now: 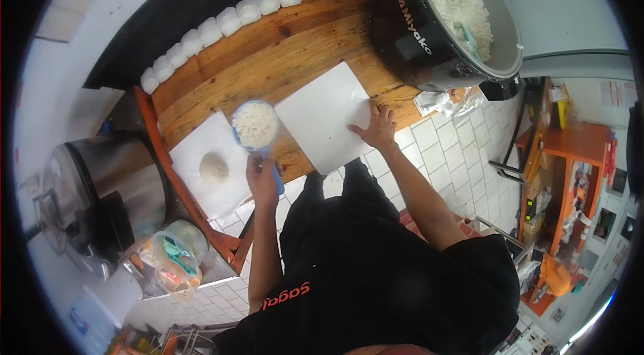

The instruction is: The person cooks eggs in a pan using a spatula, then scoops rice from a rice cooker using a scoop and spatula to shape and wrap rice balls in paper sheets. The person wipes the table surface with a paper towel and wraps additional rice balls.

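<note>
My left hand (263, 179) is closed round the blue handle of a scoop (235, 135). White rice (255, 124) heaps up in the scoop's bowl, which hangs between two papers. To the left lies a white paper sheet (231, 195) with a small round mound of rice (214, 168) on it. My right hand (377, 126) rests with spread fingers on the right edge of another white paper (322, 110), possibly a stack, that reaches over the table's near edge.
Several white wrapped packets (229, 21) line the back of the wooden table (322, 33). A black Miyako rice cooker (402, 40) full of rice stands at the right, near crumpled foil (436, 101). A steel pot (124, 170) and plastic tub (191, 238) sit at the left.
</note>
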A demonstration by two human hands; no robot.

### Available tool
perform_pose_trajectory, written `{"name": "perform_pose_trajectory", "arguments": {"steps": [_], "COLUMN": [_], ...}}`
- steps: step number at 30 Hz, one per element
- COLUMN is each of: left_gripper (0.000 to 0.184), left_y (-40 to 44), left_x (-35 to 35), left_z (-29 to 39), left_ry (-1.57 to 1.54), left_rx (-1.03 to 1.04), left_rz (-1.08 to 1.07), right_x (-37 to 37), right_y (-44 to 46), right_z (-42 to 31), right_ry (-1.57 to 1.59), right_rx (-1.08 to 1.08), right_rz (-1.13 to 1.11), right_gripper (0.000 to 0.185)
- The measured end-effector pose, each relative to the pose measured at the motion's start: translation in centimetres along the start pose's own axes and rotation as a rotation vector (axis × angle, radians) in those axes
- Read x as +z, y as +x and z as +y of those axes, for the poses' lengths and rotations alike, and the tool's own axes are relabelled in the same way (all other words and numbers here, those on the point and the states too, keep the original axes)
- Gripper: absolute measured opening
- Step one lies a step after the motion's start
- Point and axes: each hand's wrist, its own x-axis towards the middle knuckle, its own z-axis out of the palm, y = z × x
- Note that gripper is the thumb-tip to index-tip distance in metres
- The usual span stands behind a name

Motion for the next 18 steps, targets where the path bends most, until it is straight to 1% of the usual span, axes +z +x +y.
{"name": "perform_pose_trajectory", "arguments": {"steps": [1, 2, 5, 9, 11, 13, 14, 17, 18], "left_gripper": [0.013, 0.014, 0.014, 0.017, 0.019, 0.019, 0.019, 0.019, 0.015], "left_y": [-0.2, -0.3, -0.5, -2.2, -3.3, -4.6, -5.1, -6.3, -6.9], "left_x": [0.5, 0.8, 0.6, 2.3, 2.2, 2.0, 1.7, 0.4, -0.1], "left_z": [0.1, 0.0, -2.1, -1.5, -1.7, -1.6, -2.1, -3.2, -3.3], "left_ry": [0.006, 0.021, 0.074, 0.099, 0.051, 0.032, -0.026, -0.119, -0.115], "left_rx": [-0.024, -0.003, 0.101, 0.032, 0.027, 0.022, 0.036, 0.116, 0.111], "left_rz": [-0.018, 0.005, 0.034, 0.17, 0.215, 0.265, 0.287, 0.391, 0.403], "right_x": [0.2, 0.3, 2.3, 2.0, 1.0, 2.3, 2.2, 2.4, 3.0], "right_y": [0.4, 0.7, 1.3, 1.3, 1.5, 1.8, 1.7, 2.4, 3.6], "right_z": [-1.1, -2.0, -3.6, -4.1, -3.7, -4.0, -5.1, -9.7, -10.1], "right_ry": [0.033, 0.061, 0.114, 0.124, 0.09, 0.048, 0.037, -0.032, -0.113], "right_rx": [0.025, 0.048, -0.025, -0.069, -0.093, -0.339, -0.453, -0.787, -0.804], "right_rz": [-0.008, -0.019, 0.001, -0.039, -0.086, 0.089, 0.184, 0.103, 0.017], "right_gripper": [0.103, 0.106, 0.106, 0.104, 0.101, 0.097, 0.096, 0.096, 0.1]}}
